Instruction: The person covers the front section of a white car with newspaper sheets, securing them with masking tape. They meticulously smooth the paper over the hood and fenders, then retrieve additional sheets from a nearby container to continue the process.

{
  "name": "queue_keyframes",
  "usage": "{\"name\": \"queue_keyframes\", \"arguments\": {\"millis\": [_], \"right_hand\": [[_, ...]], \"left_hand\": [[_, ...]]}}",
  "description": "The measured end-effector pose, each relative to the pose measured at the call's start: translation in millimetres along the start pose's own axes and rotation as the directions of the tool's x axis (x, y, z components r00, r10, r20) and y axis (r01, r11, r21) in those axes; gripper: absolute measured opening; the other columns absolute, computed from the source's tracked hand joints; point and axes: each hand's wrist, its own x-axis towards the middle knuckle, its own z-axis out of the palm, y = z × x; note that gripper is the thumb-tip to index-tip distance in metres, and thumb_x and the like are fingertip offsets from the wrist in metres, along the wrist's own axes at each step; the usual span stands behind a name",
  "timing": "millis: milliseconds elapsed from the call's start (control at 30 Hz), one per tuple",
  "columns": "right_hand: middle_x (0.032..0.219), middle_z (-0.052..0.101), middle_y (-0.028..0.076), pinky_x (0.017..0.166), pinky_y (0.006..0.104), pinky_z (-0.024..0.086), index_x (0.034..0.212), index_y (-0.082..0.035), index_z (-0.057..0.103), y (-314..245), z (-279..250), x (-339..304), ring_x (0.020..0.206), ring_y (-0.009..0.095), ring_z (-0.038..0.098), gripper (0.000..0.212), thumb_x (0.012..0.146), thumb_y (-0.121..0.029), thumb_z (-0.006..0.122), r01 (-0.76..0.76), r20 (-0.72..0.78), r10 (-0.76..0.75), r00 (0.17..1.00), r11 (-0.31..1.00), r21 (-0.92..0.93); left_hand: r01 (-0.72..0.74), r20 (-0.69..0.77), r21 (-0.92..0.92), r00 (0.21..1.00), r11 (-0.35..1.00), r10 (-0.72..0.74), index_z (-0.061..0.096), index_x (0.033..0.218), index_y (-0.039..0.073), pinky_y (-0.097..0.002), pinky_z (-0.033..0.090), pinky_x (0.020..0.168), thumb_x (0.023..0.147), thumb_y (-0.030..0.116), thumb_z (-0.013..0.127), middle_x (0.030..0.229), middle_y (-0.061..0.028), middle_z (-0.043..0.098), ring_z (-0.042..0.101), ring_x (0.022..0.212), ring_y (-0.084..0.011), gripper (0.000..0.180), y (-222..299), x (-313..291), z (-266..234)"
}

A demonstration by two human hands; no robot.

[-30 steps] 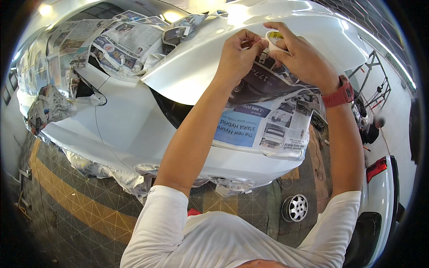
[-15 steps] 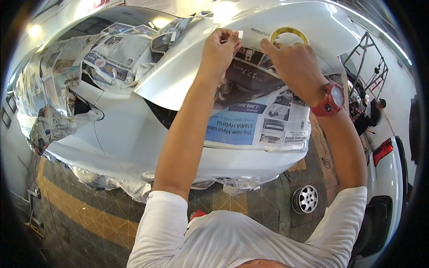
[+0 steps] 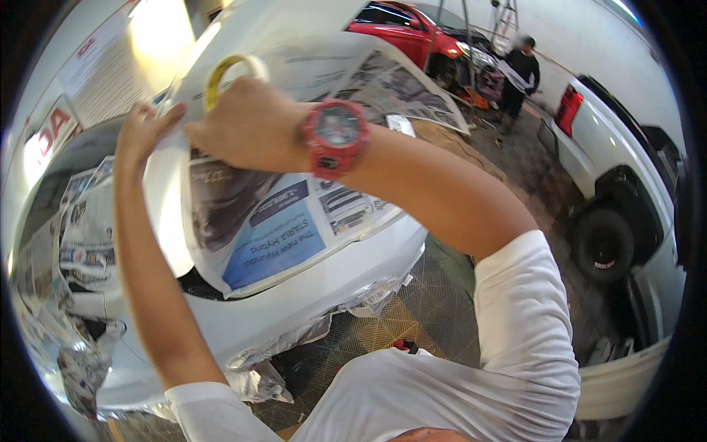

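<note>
A large newspaper sheet (image 3: 276, 247) covers part of a white car panel (image 3: 346, 258). My left hand (image 3: 140, 136) is at the sheet's upper left edge. Its thumb stretches to the right, apart from the blurred fingers, and I cannot make out anything held. Close by on the right, my right hand (image 3: 247, 125) is closed on a roll of masking tape (image 3: 213, 79) with a yellow inner ring. The roll stands above the knuckles, and the right fingertips point toward my left thumb. A red watch (image 3: 337, 138) is on my right wrist.
More newspaper (image 3: 88, 228) masks the car at left, with crumpled foil-like covering (image 3: 258, 379) along its lower edge. A white vehicle with a black spare wheel (image 3: 604, 247) stands at right. A person (image 3: 519, 77) is beside a red car (image 3: 394, 29) at the far side.
My view has swung right, bringing the red car into sight. My hands now work at the newspaper's left edge, and the left has loosened from its pinch on a small white strip.
</note>
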Motion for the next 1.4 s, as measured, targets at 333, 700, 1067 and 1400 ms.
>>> {"name": "queue_keyframes", "arguments": {"millis": [333, 700, 1067, 1400], "right_hand": [[0.065, 0.063, 0.004, 0.059, 0.0443, 0.052, 0.118, -0.005, 0.063, -72, -25, -69, 0.062, 0.024, 0.071, 0.034, 0.089, -0.021, 0.068, 0.07, -0.425, 0.028, 0.905, 0.974, 0.215], [0.1, 0.07, 0.024, 0.077, 0.0482, 0.054, 0.172, -0.009, 0.004, -208, 12, -335, 0.075, 0.038, 0.07, 0.084, 0.107, -0.015, 0.058, -0.639, 0.606, 0.529, 0.594, -0.147, 0.755], [0.073, 0.064, 0.006, 0.061, 0.0372, 0.049, 0.132, -0.008, 0.056, -186, 51, -408, 0.059, 0.019, 0.06, 0.028, 0.115, -0.029, 0.047, -0.671, 0.859, 0.198, 0.472, -0.551, 0.496], [0.1, 0.069, 0.007, 0.073, 0.0318, 0.052, 0.122, -0.006, 0.068, -158, 36, -435, 0.08, 0.016, 0.061, 0.026, 0.1, -0.018, 0.074, -0.56, 0.483, 0.849, 0.215, -0.298, 0.773]], "left_hand": [[0.134, -0.292, -0.121, 0.942, 0.984, -0.165, 0.064, 0.134, -0.002, -0.0355, 0.054, 0.094, 0.094, 0.041, 0.082, 0.112, -0.011, 0.073, 0.068, 0.101, -0.0232, 0.061, -83, -14, -12], [0.306, 0.521, -0.563, 0.852, 0.768, 0.043, 0.073, 0.117, -0.002, -0.035, 0.061, 0.085, 0.098, 0.015, 0.077, 0.119, -0.0172, 0.073, 0.073, 0.103, -0.0225, 0.025, 155, -416, 140], [0.194, 0.449, -0.394, 0.894, 0.898, 0.004, 0.07, 0.097, 0.0, -0.0296, 0.053, 0.068, 0.098, 0.006, 0.074, 0.08, -0.0055, 0.069, 0.065, 0.072, -0.0134, 0.008, 194, -426, 186], [0.321, 0.469, -0.406, 0.877, 0.856, -0.106, 0.075, 0.112, 0.003, -0.0297, 0.052, 0.077, 0.107, 0.02, 0.066, 0.1, -0.01, 0.076, 0.067, 0.083, -0.0147, 0.02, 196, -422, 246]]}}
